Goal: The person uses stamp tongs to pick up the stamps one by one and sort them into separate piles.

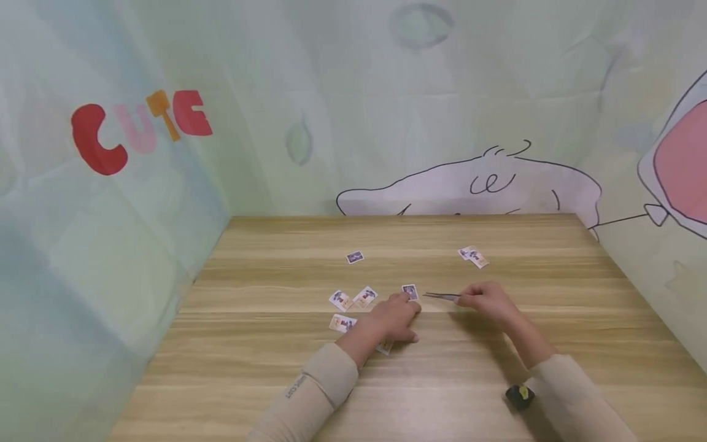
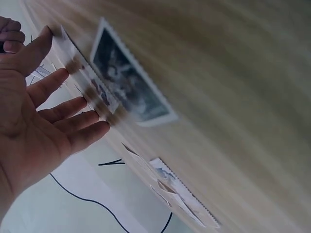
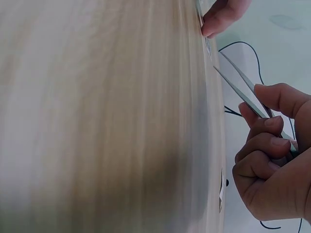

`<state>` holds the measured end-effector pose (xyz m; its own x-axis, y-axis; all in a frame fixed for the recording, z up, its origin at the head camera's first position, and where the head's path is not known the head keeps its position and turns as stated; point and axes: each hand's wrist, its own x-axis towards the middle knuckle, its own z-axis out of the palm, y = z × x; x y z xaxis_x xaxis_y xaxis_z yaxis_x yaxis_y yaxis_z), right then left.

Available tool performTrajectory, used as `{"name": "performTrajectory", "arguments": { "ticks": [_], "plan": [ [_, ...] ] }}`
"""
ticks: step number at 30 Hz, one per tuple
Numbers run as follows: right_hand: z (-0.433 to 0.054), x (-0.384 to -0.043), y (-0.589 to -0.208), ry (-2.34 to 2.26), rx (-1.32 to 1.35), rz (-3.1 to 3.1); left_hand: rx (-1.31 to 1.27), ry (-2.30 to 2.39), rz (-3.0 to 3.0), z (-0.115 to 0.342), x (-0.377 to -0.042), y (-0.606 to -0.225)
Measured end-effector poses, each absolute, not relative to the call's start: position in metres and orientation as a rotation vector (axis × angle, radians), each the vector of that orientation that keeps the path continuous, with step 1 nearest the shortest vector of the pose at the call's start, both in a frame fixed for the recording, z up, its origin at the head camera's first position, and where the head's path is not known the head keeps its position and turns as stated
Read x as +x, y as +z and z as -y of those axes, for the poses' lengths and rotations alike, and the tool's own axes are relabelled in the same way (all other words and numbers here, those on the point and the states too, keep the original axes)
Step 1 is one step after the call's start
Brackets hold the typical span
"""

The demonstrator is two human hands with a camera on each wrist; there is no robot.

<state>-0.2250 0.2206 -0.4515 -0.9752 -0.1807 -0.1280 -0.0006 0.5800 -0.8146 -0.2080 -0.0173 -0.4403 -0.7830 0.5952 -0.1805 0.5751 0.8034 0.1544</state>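
My left hand [image 1: 394, 316] reaches low over the wood table with its fingers extended, fingertips right at the near edge of a dark postage stamp [image 1: 410, 290]. In the left wrist view the fingers [image 2: 73, 109] are spread a little, beside stamps with perforated edges. My right hand [image 1: 487, 301] pinches metal tweezers [image 1: 440, 296] between thumb and fingers, their tips pointing left at the dark stamp. The right wrist view shows the two tweezer arms [image 3: 239, 90] apart, with nothing between the tips. Another stamp [image 1: 385, 347] is partly hidden under my left hand.
Several light stamps [image 1: 340, 300] lie left of my left hand. Farther back lie a single dark stamp [image 1: 355, 257] and, to the right, a few overlapping light stamps [image 1: 473, 256]. A small black object with a yellow part [image 1: 520, 397] sits by my right sleeve. Printed cloth walls [image 1: 309, 110] border the table.
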Motion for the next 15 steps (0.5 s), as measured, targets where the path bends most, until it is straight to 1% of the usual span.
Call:
{"name": "performTrajectory", "arguments": {
  "ticks": [8, 15],
  "plan": [
    [-0.21, -0.234, -0.452, -1.362, -0.175, -2.565, 0.891, 0.145, -2.789, 0.02, -0.207, -0.442],
    [-0.205, -0.239, -0.456, -1.39, -0.118, -2.507, 0.882, 0.164, -2.79, 0.019, -0.208, -0.445]
  ]
}}
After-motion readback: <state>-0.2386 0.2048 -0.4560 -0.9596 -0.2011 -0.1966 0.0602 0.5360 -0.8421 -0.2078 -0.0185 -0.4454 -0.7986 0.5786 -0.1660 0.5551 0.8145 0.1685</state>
